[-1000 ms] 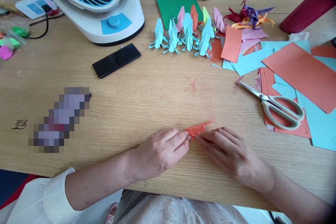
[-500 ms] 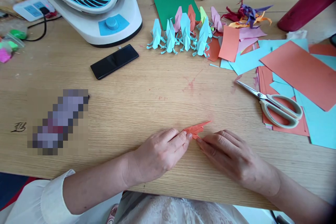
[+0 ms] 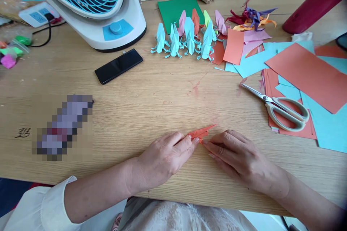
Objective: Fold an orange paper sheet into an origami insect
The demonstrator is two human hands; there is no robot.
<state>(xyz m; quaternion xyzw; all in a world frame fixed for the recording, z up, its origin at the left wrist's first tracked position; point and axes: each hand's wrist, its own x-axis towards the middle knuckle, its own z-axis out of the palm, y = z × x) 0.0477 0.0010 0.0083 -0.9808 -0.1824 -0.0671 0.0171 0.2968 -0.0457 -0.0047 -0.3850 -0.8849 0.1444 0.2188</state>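
An orange folded-paper figure (image 3: 201, 133) is held low over the near part of the table, its sharp tip pointing right and slightly away from me. My left hand (image 3: 169, 157) pinches its left end between thumb and fingers, so that end is hidden. From the right, my right hand (image 3: 240, 157) has its fingers drawn together with their tips at the figure's lower edge, pinching a small part there. Scissors (image 3: 279, 110) with pale handles lie beyond my right hand, blades partly over the bare wood.
Several finished paper figures (image 3: 189, 35) stand in rows at the back, before a green sheet (image 3: 180, 5). Orange and blue paper sheets (image 3: 311, 75) pile up at right, near a dark red cylinder (image 3: 309, 5). A fan (image 3: 119, 30) and a black phone (image 3: 119, 66) occupy the left; a blurred-out object (image 3: 65, 126) lies nearer.
Both hands stay at the orange figure. My right fingers have shifted slightly at its lower edge, with the thumb showing lower. The whole view has moved a little.
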